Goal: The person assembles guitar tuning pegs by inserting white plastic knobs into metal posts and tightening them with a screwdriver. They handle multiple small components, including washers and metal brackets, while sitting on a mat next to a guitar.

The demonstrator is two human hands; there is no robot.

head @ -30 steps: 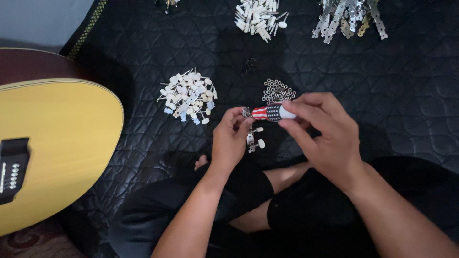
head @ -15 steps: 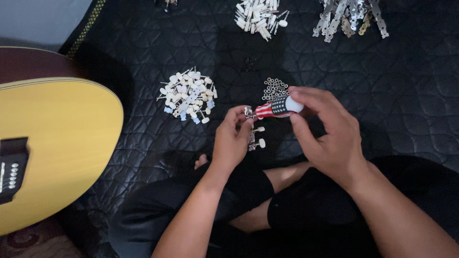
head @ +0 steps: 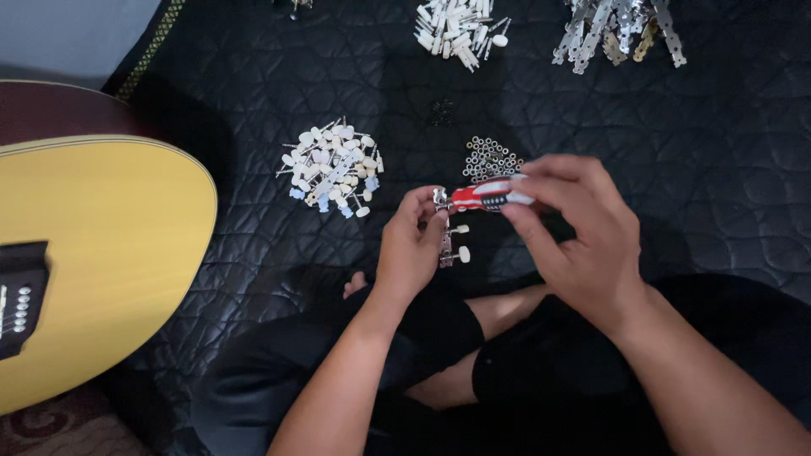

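Your left hand [head: 411, 245] is curled around a metal tuning-machine strip [head: 449, 239], its fingers closed on the plate so that two white knobs stick out to the right of your palm. The strip sits upright in your grip, just near of the screwdriver tip.

Your right hand [head: 577, 236] holds a small red-handled screwdriver [head: 483, 195], with thumb and fingertips pinched shut on its white end. The tool lies almost level, pointing left, and its tip meets the top of the strip beside your left thumb. Whether the tip is seated in a screw is too small to tell.

Both hands hover above a black quilted mat [head: 726, 169] that covers the floor, over your crossed legs in dark clothing.

Just far of the screwdriver lies a small heap of metal washers [head: 492, 157], and a little beyond that a dark cluster of tiny parts [head: 441, 111] too small to identify. To the left of your hands, well apart from them, is a pile of white tuner knobs [head: 332, 165] on metal posts. At the far edge of the mat sit another pile of white pieces [head: 458, 25] and, to the right of it, a heap of bare metal strips [head: 615, 27].

On the left, a yellow acoustic guitar body [head: 101, 253] with a dark bridge [head: 19, 295] overlaps the mat's edge.
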